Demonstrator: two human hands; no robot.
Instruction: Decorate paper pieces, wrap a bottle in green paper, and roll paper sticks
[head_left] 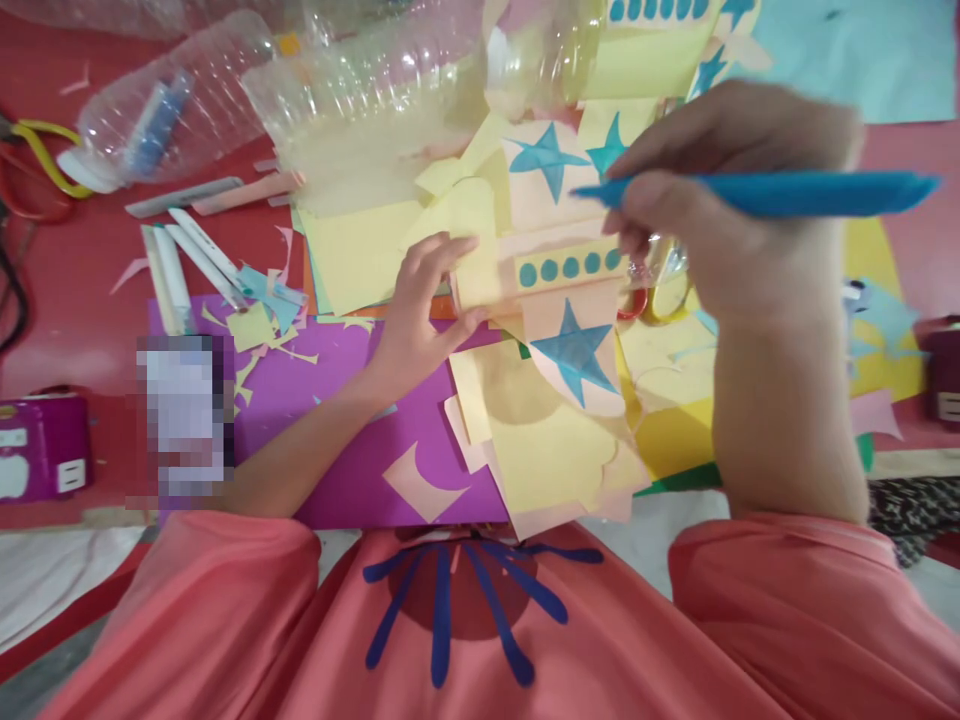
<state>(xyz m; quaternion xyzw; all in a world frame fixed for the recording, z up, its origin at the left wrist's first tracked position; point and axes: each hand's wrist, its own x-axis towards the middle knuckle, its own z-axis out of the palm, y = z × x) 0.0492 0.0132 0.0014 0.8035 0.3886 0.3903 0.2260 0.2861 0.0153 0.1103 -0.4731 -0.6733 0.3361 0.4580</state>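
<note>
head view | head-worn, above table (67, 320) | faces forward, down | near

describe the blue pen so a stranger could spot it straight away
Above the red table, find the right hand at the right of the view. It holds the blue pen, tip pointing left toward a blue star. Unlike the white markers lying at the left, it is blue along its visible length.

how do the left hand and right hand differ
The right hand grips a blue pen; the left hand touches pale yellow paper. The right hand's fingers close around the pen; the left hand's thumb and fingers are spread apart. Both are bare.
</note>
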